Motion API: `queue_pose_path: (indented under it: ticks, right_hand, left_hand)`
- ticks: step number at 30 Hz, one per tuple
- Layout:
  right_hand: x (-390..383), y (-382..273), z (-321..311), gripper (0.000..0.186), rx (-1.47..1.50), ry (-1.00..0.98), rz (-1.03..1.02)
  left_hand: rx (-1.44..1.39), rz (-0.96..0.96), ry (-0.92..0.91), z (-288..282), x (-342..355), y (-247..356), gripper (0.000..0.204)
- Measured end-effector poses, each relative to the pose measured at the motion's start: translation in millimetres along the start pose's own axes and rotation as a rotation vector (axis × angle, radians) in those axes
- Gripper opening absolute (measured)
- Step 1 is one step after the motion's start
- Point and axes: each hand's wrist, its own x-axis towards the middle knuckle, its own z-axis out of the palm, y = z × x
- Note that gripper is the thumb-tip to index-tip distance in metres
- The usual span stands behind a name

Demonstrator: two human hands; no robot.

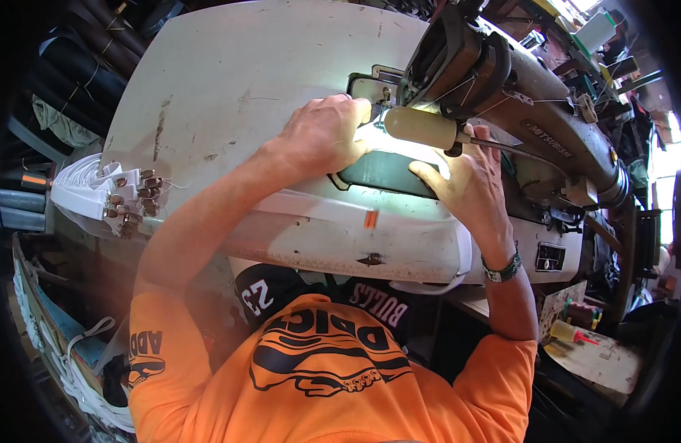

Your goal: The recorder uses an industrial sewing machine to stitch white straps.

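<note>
— The white desk (207, 66) is glaring under the lamp (422, 127); where is your white strip (420, 152) sitting?
— It's lying between my hands, under the industrial sewing machine (532, 111). My left hand (326, 136) is resting curled; my right (470, 177) is keeping its thumb apart. Glare is hiding how tightly either grip is holding.
— What are you worrying about?
— Fingertips meeting the needle, I'm guessing, because that glare is masking the strip's edge.

A flat, narrow white strip (417, 153) lies crosswise between the left hand (322, 140) and right hand (470, 177), brightly lit. Glare obscures its texture.
</note>
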Motion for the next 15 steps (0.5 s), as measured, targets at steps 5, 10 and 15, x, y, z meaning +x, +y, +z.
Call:
queue_pose_path:
  ticks: [5, 10, 15]
  right_hand:
    - [-1.0, -7.6, 7.5, 0.039, 0.000, -0.086, 0.014]
    - [-2.8, -19.2, 16.8, 0.022, 0.266, -0.058, 0.060]
    - [-3.0, -22.4, 7.6, 0.024, 0.315, -0.183, 0.118]
  left_hand:
    - [0.013, -0.058, -0.060, 0.5, -2.5, 5.1, 0.042]
    - [-0.038, -0.002, 0.144, 19.8, -6.9, 1.5, 0.035]
    - [-0.031, 0.053, 0.150, 21.0, -2.3, -3.3, 0.027]
